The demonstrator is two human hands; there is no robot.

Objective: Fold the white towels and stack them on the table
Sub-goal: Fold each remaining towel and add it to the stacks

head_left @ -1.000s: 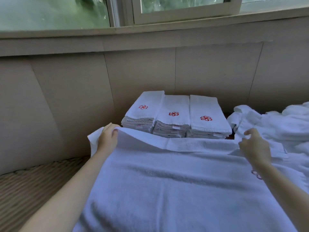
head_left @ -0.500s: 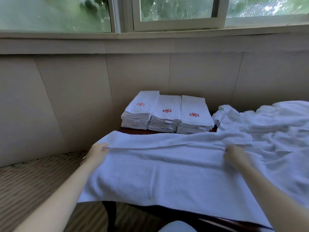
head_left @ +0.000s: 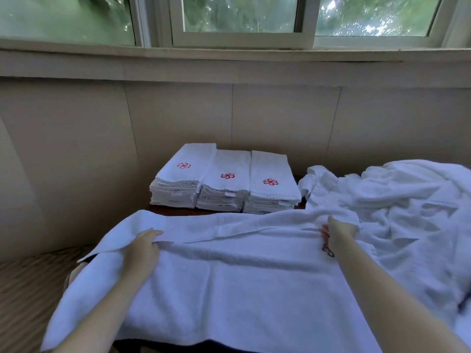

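The towel (head_left: 229, 289) lay spread across the table (head_left: 175, 212), its far edge doubled back toward the person. A loose pile (head_left: 397, 200) sat to its right, and three stacks (head_left: 224, 184) behind it. The left hand (head_left: 142, 248) and the right hand (head_left: 336, 234) each pinched the folded edge. The fold would likely go best with both hands drawing that edge evenly, parallel to the near hem. The towel's long axis ran left to right.

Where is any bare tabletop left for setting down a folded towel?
Only a narrow dark strip of table shows, between the three folded stacks and the spread towel. The right side is crowded by the unfolded pile.
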